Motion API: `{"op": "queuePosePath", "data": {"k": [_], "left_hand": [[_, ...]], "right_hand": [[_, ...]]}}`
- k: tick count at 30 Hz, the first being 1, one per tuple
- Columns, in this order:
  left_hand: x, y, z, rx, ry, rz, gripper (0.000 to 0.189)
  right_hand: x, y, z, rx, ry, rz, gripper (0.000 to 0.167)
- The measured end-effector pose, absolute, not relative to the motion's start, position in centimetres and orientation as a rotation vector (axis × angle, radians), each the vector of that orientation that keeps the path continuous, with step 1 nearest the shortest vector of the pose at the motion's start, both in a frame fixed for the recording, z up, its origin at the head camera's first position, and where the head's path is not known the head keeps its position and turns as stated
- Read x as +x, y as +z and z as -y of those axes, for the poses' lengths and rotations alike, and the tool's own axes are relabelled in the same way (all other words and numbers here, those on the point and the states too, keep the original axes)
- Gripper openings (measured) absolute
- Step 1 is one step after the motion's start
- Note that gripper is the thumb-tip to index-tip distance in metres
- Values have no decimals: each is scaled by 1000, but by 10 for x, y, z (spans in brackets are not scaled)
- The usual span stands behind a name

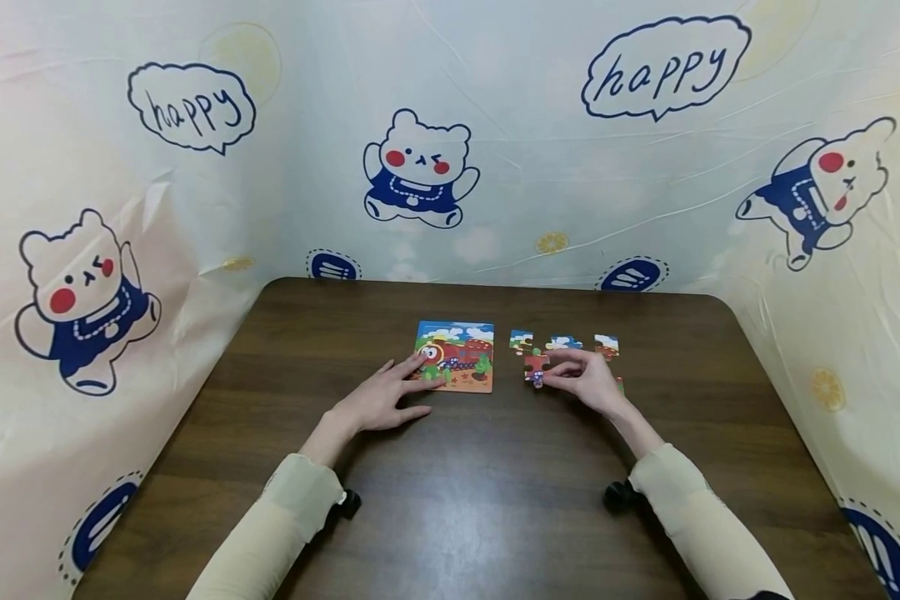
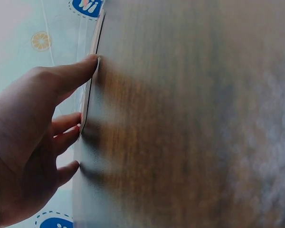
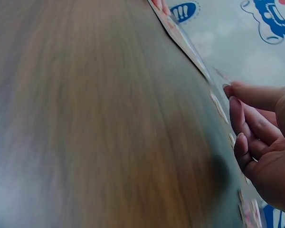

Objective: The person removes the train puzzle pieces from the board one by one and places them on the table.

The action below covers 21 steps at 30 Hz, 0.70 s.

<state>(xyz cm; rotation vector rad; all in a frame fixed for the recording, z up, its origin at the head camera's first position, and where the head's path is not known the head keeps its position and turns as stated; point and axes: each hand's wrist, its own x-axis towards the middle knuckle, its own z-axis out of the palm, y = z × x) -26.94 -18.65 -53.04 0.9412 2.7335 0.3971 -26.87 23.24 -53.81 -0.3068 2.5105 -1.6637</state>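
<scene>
A square picture puzzle [image 1: 468, 375] lies on the table, with a red train, green cacti and a blue sky on it. My left hand [image 1: 378, 398] rests its extended fingers on the puzzle's left part, thumb on the wood by the lower edge. To the right, my right hand [image 1: 588, 382] pinches a small red puzzle piece [image 1: 536, 367] between thumb and fingertips. In the right wrist view that piece [image 3: 222, 74] appears edge-on, held above the table. The left wrist view has my left hand [image 2: 33, 114] beside the puzzle's thin edge [image 2: 92, 71].
Loose puzzle pieces lie around my right hand: one with sky [image 1: 521, 338], another [image 1: 564, 342] beside it, and a third [image 1: 607, 345] farther right. One more piece [image 1: 620, 384] is partly covered by the hand. The brown table [image 1: 465, 492] meets a printed cloth backdrop [image 1: 525, 200].
</scene>
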Motion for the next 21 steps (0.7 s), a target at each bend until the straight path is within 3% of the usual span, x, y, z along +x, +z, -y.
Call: {"op": "queuePosePath", "data": {"k": [21], "left_hand": [[-269,-532,185,924,401,-2734,58]], "right_hand": [[-251,-535,-280,-262,-1430,-2661,45]]}}
